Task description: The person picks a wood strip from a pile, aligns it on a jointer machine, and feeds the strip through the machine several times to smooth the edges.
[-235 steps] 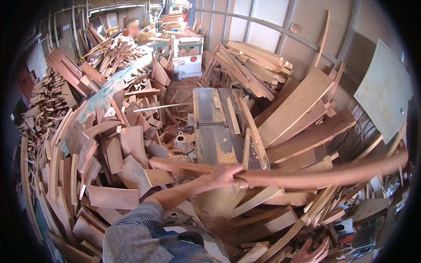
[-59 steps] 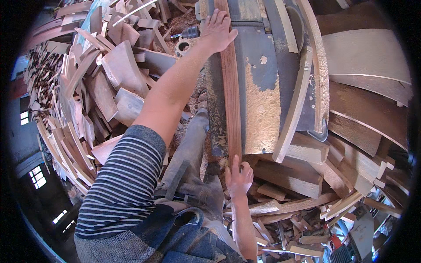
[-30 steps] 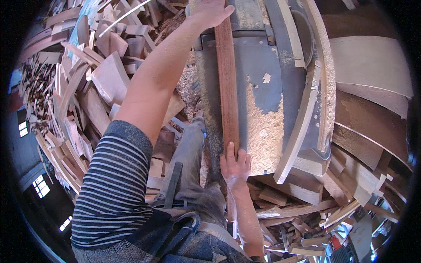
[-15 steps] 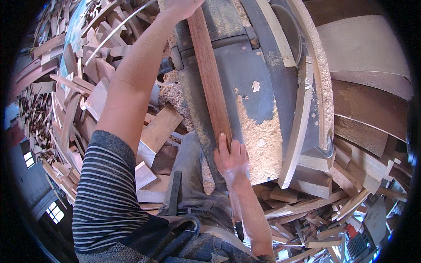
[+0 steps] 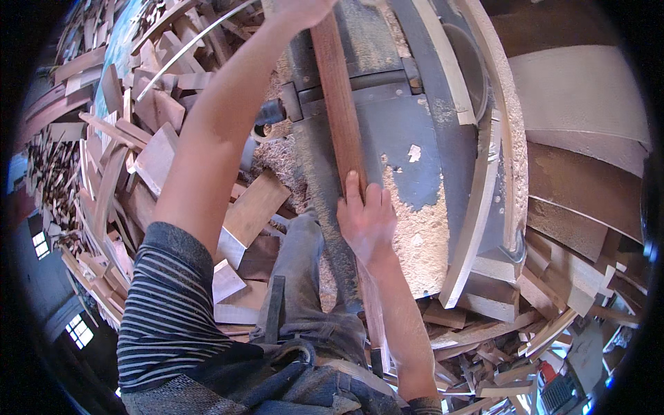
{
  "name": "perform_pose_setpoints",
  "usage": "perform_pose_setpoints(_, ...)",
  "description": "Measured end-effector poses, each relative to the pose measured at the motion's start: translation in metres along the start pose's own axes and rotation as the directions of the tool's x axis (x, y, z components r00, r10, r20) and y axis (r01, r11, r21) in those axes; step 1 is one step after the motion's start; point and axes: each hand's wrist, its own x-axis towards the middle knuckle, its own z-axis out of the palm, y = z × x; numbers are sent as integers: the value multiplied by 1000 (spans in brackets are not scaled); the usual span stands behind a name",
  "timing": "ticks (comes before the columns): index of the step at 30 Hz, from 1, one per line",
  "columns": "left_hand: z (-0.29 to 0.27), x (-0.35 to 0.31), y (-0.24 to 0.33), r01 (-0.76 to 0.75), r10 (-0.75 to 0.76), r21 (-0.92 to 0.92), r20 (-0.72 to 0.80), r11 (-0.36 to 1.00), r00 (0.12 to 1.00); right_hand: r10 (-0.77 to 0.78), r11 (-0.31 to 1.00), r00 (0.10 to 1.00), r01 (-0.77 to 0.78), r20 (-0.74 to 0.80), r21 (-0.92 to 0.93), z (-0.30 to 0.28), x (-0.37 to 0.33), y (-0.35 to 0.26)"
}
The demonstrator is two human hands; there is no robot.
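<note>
There's the left arm [image 5: 214, 131], stretched long, left hand [image 5: 304, 10] far along the plank [image 5: 337, 97]; right hand [image 5: 368, 218] nearer, one finger [image 5: 353, 185] straight on top!

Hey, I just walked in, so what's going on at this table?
The person's right hand is on a reddish-brown wooden strip, index finger along its top. The left hand is at the strip farther out, partly cut off by the picture's upper edge. The strip lies lengthwise on a dark metal table, with pale sawdust to its right.
</note>
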Motion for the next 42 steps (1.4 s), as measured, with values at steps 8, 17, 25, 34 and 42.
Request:
perform_pose_setpoints(8,57,-123,16,-142,148,45,-183,989,972,-52,998,998,51,19,30,14,54,1)
perform_pose_setpoints(17,56,-134,30,-82,51,-85,-317,993,947,-101,995,995,100,13,21,30,122,-3)
perform_pose_setpoints(25,53,-88,15,-50,18,-105,-284,993,959,-58,985,998,57,1,164,16,120,14)
perform_pose_setpoints(34,45,-58,0,-78,51,-65,-346,995,937,102,978,929,-159,356,137,-86,-144,0)
perform_pose_setpoints(42,39,-32,-8,-112,79,-95,-297,989,951,104,992,968,-118,227,47,-68,-180,-9)
